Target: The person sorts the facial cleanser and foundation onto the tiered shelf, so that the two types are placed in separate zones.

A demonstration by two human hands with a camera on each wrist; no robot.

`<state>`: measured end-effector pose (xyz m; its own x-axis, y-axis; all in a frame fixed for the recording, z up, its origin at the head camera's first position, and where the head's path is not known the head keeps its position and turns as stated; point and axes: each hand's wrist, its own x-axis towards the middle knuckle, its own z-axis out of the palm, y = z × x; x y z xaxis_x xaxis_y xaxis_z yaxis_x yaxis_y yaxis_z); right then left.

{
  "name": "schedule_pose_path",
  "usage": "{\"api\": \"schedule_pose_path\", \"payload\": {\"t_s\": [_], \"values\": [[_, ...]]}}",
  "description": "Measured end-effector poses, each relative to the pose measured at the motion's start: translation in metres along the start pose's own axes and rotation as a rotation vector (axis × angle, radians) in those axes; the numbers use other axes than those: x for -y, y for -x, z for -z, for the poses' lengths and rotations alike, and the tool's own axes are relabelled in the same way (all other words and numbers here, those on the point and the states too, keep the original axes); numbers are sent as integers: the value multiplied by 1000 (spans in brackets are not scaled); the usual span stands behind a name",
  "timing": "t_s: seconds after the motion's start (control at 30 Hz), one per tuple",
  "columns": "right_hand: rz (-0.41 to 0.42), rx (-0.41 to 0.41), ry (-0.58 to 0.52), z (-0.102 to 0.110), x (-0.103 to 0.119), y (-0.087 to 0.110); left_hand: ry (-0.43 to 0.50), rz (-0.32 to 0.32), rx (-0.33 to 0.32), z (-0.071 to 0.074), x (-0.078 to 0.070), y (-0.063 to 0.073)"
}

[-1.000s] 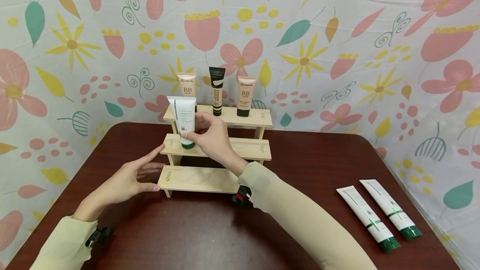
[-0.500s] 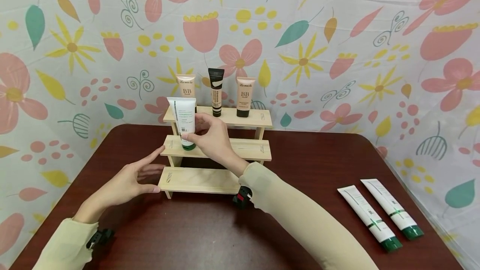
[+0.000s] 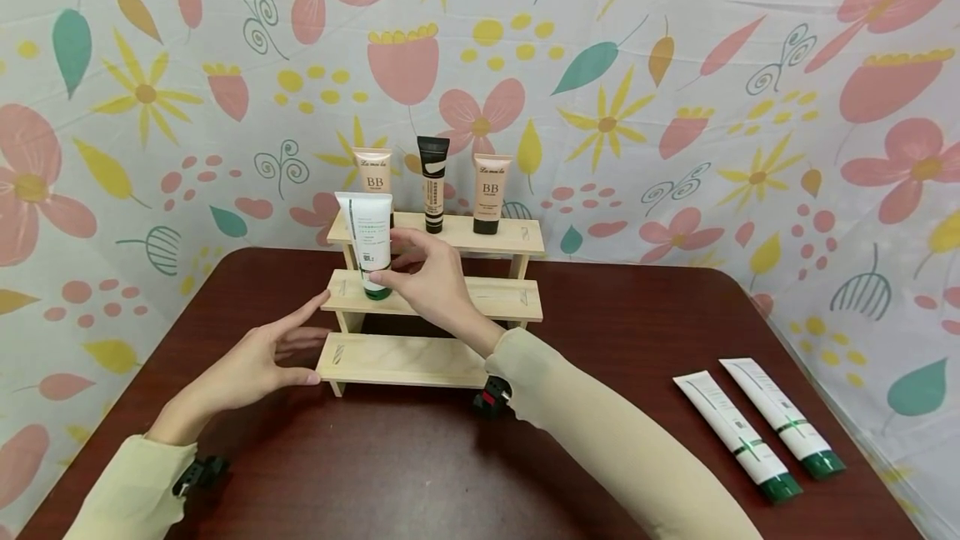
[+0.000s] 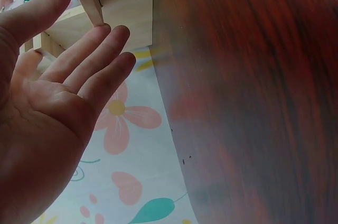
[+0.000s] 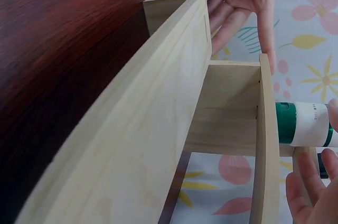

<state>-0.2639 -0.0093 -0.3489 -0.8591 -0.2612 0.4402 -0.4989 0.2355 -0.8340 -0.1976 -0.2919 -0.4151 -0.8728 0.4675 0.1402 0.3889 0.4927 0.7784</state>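
Note:
A white cosmetic tube [image 3: 369, 232] with a green cap stands cap-down at the left end of the middle shelf of a stepped wooden stand [image 3: 480, 294]. My right hand [image 3: 435, 282] pinches the tube low on its right side, thumb in front; its other fingers are partly hidden behind the tube. At the stand's left side, my left hand [image 3: 251, 361] has its fingers extended. Its index fingertip touches the middle shelf's end and its thumb the bottom shelf's end. The left wrist view shows the palm of this left hand [image 4: 63, 108] with nothing held.
On the top shelf stand two beige BB cream tubes, one at left [image 3: 372, 165] partly hidden, one at right [image 3: 491, 190], with a black-and-beige tube [image 3: 432, 182] between them. Two white tubes with green caps [image 3: 738, 437] [image 3: 783, 417] lie on the dark table [image 3: 615, 340]. Patterned cloth hangs behind.
My right thumb and wrist have shifted slightly right along the white tube, showing more of its front. The tube stays on the middle shelf. My left hand keeps its place.

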Motion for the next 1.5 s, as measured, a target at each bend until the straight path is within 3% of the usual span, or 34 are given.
{"api": "schedule_pose_path", "payload": {"t_s": [0.53,1.13,1.5], "values": [[53,2,46,51,6,39,-25,-23,-15,-2,-3,0],[121,-101,229,144,-3,87,-36,-35,-14,0,-1,0],[5,-110,453,202,-20,118,-41,-22,-12,-2,-4,0]]}}
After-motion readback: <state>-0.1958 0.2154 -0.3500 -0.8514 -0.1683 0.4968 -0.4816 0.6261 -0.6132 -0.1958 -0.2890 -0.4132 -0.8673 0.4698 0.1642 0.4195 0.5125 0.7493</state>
